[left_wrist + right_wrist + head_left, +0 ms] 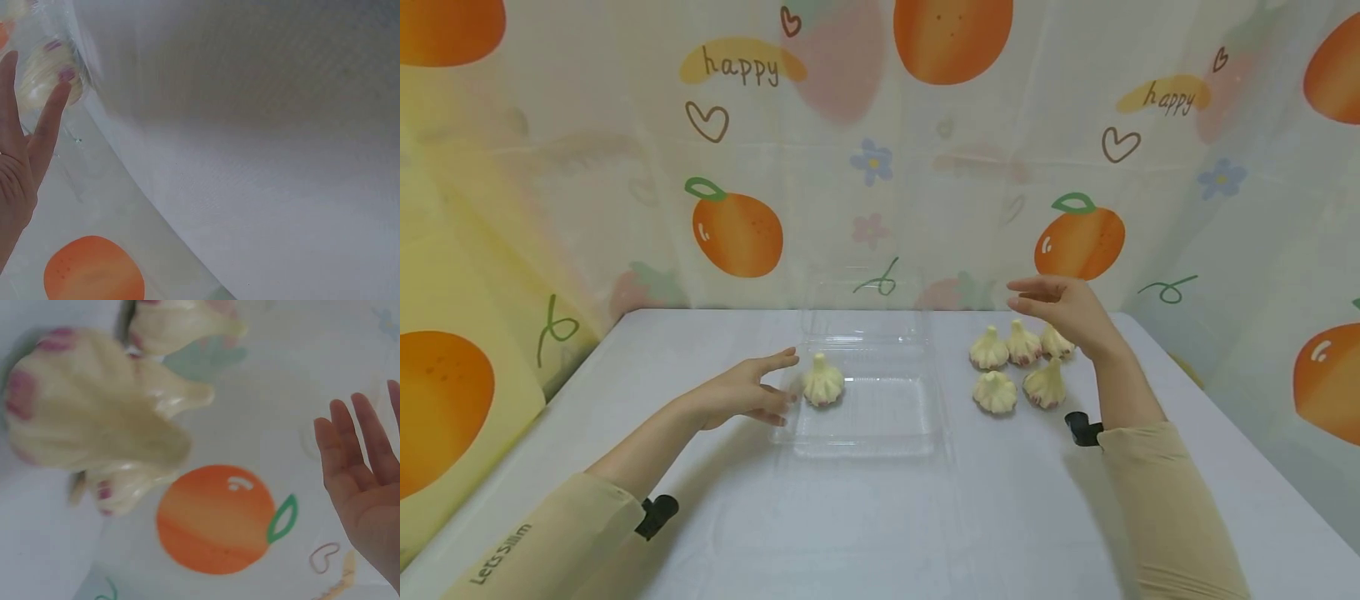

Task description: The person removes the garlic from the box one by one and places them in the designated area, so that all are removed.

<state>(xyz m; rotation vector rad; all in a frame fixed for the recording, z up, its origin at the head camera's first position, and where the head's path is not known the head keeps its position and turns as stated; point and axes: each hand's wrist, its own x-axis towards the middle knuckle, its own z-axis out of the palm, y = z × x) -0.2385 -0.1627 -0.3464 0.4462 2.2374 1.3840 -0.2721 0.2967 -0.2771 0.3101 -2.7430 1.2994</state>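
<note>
A clear plastic container (872, 417) with its lid (865, 321) raised at the back stands mid-table. One garlic bulb (823, 382) sits upright at its left end. My left hand (748, 387) is at the container's left side, fingers spread and holding nothing; whether the fingertips touch the plastic I cannot tell. In the left wrist view the fingers (47, 128) lie in front of that bulb (44, 72). My right hand (1060, 308) hovers above several garlic bulbs (1045, 383) on the right, its fingers extended and nothing in them. The right wrist view shows bulbs (81, 406) apart from the hand (369, 481).
A white cloth covers the table (850, 525). Behind it hangs a printed curtain (962, 200) with oranges and hearts, close to the table's back edge. Black wrist cameras (657, 517) stick out below both forearms.
</note>
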